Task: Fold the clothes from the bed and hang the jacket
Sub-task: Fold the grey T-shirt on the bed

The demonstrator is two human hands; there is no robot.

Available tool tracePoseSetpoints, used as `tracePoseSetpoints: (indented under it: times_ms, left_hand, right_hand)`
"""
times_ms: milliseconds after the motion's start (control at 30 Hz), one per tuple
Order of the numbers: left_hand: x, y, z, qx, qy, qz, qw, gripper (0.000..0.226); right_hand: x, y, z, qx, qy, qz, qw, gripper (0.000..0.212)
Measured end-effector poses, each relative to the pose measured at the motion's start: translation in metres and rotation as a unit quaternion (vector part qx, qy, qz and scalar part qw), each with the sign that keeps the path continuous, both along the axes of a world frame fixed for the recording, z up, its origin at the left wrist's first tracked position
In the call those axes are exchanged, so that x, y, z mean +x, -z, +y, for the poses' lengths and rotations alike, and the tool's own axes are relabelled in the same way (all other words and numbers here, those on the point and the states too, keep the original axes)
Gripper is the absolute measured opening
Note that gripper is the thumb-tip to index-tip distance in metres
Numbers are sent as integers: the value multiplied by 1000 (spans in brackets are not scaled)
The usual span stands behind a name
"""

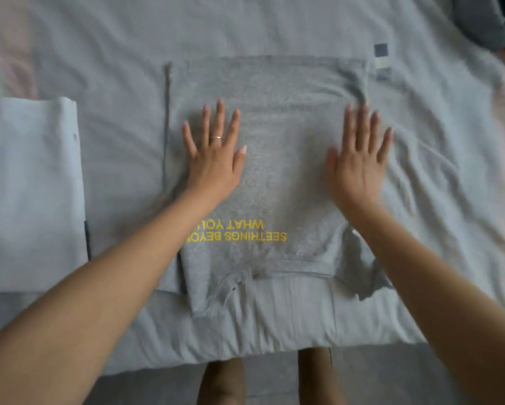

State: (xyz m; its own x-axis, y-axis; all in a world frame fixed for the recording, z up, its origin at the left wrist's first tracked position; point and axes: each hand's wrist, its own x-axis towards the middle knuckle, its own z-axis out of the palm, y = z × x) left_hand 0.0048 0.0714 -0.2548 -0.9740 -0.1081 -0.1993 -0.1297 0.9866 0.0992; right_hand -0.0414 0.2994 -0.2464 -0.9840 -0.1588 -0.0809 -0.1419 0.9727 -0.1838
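A grey T-shirt [274,92] with yellow lettering lies flat on the bed [122,54] in front of me, its sides folded in and its neck toward me. My left hand [214,153] presses flat on the shirt's left half, fingers straight and spread. On the shirt's right half lies my right hand [359,153], also flat with straight fingers and slightly blurred. A folded white garment [29,185] rests on the bed at the left. No jacket is clearly in view.
A dark grey cloth [484,21] lies at the far right corner of the bed. A small grey-and-white label [381,58] shows beyond the shirt's far right corner. The bed's near edge runs below the shirt, with my legs and the floor under it.
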Motion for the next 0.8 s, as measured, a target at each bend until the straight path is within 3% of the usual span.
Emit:
tracePoseSetpoints:
  times_ms: [100, 167, 333, 400, 467, 533, 600, 667, 734, 800]
  left_hand:
    - [75, 14, 36, -5, 131, -11, 991, 65]
    - [132, 24, 40, -35, 132, -20, 990, 66]
    - [207, 14, 43, -30, 74, -17, 997, 65]
    - [205, 8, 48, -13, 36, -29, 999, 65]
    - [196, 2, 60, 37, -27, -24, 999, 66]
    - [184, -6, 79, 108, -52, 12, 993, 64]
    - [171, -10, 104, 184, 1, 44, 982, 60]
    - [159, -11, 133, 247, 69, 54, 965, 62]
    - [153, -14, 172, 286, 102, 36, 952, 80]
    - [149, -18, 212, 295, 78, -14, 952, 108]
  right_hand:
    - [78, 8, -4, -23, -267, -18, 963, 58]
    - [114, 19, 30, 7, -289, -65, 955, 54]
    - [152, 2, 146, 57, -89, -161, 981, 61]
    - [151, -10, 164, 7, -24, -202, 979, 62]
    - [147, -20, 165, -102, 60, -187, 975, 54]
    - [137, -30, 158, -232, 203, -202, 930, 43]
    - [125, -32, 146, -331, 337, -263, 841, 36]
    - [116, -30, 136, -350, 371, -301, 806, 30]
    - [106, -31, 131, -366, 361, -335, 790, 10]
    - [100, -32, 126, -393, 346, -362, 772, 19]
